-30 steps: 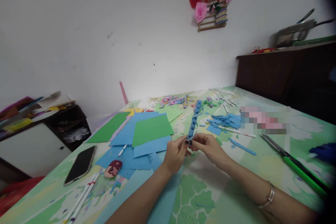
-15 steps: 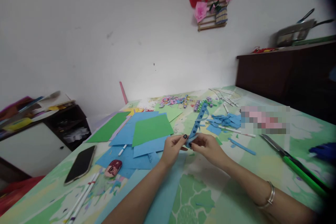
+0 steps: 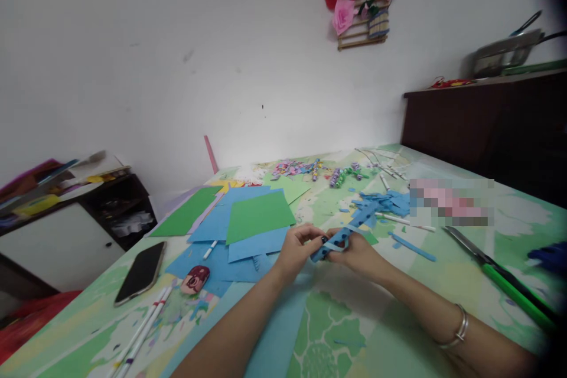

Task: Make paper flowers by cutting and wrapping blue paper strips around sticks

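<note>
Both hands meet above the table around a blue paper strip [image 3: 354,223] with dark dots, part of it curling off in a loop. My left hand [image 3: 293,253] pinches its near end between thumb and fingers. My right hand [image 3: 361,257] closes on the same end from below, its fingertips partly hidden behind the strip. The strip slants up and to the right, toward a heap of blue paper scraps [image 3: 392,202]. Left of my left hand lie a green sheet [image 3: 261,215] and several blue sheets [image 3: 241,273].
Scissors with green handles [image 3: 500,280] lie at the right, near a thin blue strip [image 3: 414,247]. On the left are a phone [image 3: 140,271], a small pink-and-maroon case [image 3: 195,279] and white markers [image 3: 144,331]. Coloured paper scraps [image 3: 292,169] and curled pieces [image 3: 339,176] sit by the wall.
The dotted strip has tipped from nearly upright down to the right, between my hands. My right hand has turned and drawn in under it. The view has shifted slightly.
</note>
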`<state>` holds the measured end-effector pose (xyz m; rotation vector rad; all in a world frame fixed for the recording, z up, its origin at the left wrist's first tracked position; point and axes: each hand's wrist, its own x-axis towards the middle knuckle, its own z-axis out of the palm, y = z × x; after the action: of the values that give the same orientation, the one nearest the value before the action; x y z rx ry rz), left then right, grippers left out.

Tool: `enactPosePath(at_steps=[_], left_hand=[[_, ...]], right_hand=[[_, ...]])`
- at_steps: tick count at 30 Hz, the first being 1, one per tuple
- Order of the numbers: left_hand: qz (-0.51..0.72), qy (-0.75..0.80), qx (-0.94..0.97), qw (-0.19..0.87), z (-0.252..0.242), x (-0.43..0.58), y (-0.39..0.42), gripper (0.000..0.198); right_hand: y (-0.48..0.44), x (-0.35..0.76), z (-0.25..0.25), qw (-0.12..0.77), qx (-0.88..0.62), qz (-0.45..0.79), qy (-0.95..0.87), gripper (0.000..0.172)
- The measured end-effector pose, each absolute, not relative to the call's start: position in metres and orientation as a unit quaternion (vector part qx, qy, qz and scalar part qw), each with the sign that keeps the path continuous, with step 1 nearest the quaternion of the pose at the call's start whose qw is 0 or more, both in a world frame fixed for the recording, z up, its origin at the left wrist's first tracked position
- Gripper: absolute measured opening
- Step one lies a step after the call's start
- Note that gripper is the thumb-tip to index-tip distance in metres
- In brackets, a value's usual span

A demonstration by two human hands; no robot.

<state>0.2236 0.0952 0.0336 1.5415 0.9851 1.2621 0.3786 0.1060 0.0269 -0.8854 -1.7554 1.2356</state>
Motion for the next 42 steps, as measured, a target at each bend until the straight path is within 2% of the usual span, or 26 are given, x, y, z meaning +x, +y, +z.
enactPosePath(at_steps=[6,10,14,18,20,22,25,27,28,32,36,39,42], left_hand=[[0.513,0.427,0.634,0.39,0.03,0.23,0.094,0.023],[0.5,0.449,0.681,0.291,0.028,0.234,0.086,0.019],[0.459,0.462,0.744,0.149,0.025,0.234,0.085,0.013],[0.424,0.514,0.739,0.102,0.021,0.224,0.096,0.014],[0.41,0.538,0.729,0.109,0.02,0.219,0.102,0.014],[0.396,0.549,0.726,0.121,0.018,0.217,0.105,0.016],[0.381,0.547,0.734,0.133,0.017,0.218,0.105,0.019],[0.379,0.54,0.738,0.139,0.016,0.22,0.104,0.019],[0.381,0.537,0.739,0.143,0.016,0.22,0.104,0.019],[0.385,0.537,0.733,0.16,0.018,0.221,0.103,0.018],[0.383,0.555,0.714,0.189,0.02,0.22,0.103,0.016],[0.398,0.56,0.673,0.273,0.021,0.221,0.103,0.013],[0.458,0.53,0.597,0.392,0.025,0.222,0.103,0.023]], right_hand=[[0.105,0.378,0.035,0.401,-0.34,0.567,-0.634,0.009],[0.106,0.376,0.035,0.391,-0.323,0.597,-0.621,0.014],[0.113,0.379,0.028,0.339,-0.408,0.539,-0.655,0.014],[0.12,0.397,0.03,0.28,-0.443,0.507,-0.684,0.015],[0.123,0.411,0.039,0.225,-0.422,0.524,-0.705,0.018],[0.128,0.426,0.05,0.219,-0.426,0.494,-0.725,0.022],[0.142,0.448,0.056,0.281,-0.542,0.275,-0.742,0.028],[0.152,0.458,0.051,0.249,-0.609,0.146,-0.739,0.037],[0.156,0.46,0.046,0.233,-0.619,0.126,-0.739,0.039],[0.162,0.455,0.028,0.214,-0.602,0.131,-0.758,0.031],[0.16,0.448,0.028,0.239,-0.59,0.145,-0.757,0.019],[0.156,0.443,0.036,0.28,-0.579,0.165,-0.748,0.012],[0.147,0.428,0.04,0.356,-0.543,0.247,-0.719,0.021]])
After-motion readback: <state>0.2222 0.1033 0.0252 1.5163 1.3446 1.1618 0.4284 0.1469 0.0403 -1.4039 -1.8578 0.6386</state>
